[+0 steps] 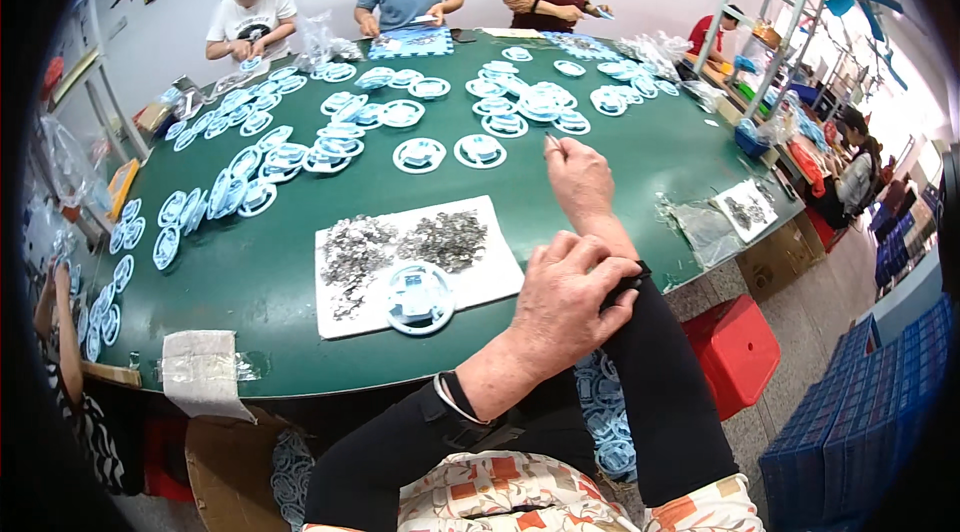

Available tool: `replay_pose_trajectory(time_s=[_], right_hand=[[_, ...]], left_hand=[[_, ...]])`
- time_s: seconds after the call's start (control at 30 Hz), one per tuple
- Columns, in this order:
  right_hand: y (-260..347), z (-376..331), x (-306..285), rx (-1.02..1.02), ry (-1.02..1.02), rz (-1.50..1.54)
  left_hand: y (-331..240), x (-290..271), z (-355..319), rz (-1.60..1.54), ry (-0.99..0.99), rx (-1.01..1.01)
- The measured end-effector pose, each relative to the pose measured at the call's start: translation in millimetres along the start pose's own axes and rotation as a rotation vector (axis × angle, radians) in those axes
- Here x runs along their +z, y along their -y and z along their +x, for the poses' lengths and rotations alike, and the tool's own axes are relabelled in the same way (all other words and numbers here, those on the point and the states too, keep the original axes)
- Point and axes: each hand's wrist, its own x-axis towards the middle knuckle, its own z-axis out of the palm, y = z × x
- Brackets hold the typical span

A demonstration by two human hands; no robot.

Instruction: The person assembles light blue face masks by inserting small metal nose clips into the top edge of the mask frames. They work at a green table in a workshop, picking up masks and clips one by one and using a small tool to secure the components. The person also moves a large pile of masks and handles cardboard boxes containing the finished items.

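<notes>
At fabric cuff [650, 320], curled left hand [560, 310]

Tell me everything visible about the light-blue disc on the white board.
The light-blue disc looks like plastic: a circular rim around paler, blocky inner parts. It seems to lie nearly flat at the near edge of the white board, its rim reaching past that edge, beside small metallic bits. Neither the left hand nor the right hand touches it.
</notes>
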Motion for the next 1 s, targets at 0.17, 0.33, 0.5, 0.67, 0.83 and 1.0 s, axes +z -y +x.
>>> replay_pose_trajectory(time_s=[0.17, 0.33, 0.5, 0.67, 0.83, 1.0], right_hand=[[-17, -16, -9, -0.098, 0.174, 0.447], [-30, -61, -48, 0.277, 0.616, 0.896], [-35, -98, -36, 0.399, 0.613, 1.086], [-48, -121, -5, 0.349, 0.509, 1.12], [-63, -133, 9, 0.287, 0.458, 1.123], [-58, -137, 11, 0.246, 0.454, 1.053]], left_hand=[[31, -56, -2, 0.04, 0.026, -0.038], [126, -143, 0, 0.325, 0.008, -0.276], [215, -198, 5, 0.356, 0.115, -0.608], [260, -208, -5, 0.356, 0.306, -0.661], [276, -199, 5, 0.433, 0.454, -0.685], [308, -172, 23, 0.553, 0.435, -0.607]])
